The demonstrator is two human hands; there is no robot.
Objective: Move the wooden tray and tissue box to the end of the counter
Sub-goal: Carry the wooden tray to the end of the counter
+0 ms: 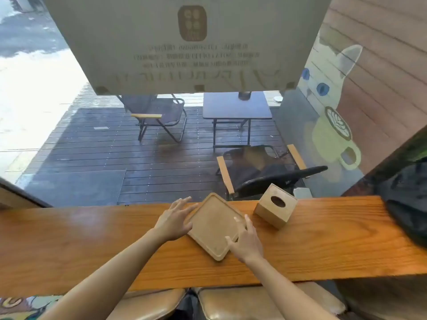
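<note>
Wooden tray lies flat on the orange-brown table, turned at an angle so that its long axis runs from the far corner by the window down to the near corner pointing back at you. From the head view, your only view, both of your hands bracket it. Your left hand sits against the tray's left long edge with the fingers spread and reaching toward the far corner; that grip is wide open and flat, pressed beside the rim rather than closed around it. Your right hand comes in at the near right edge, fingers extended over the rim onto the tray's inner face, thumb low by the edge; it is loosely open too, and you cannot tell from here whether the thumb is tucked under the rim. So the tray is between your hands, touched on two opposite sides, not lifted. The tissue box stands just beyond the tray's right side, tilted on the table with its oval opening facing up and toward you, close to your right hand and well apart from your left. A black bag sits at the table's right end, which may limit how far the things can go that way.
</note>
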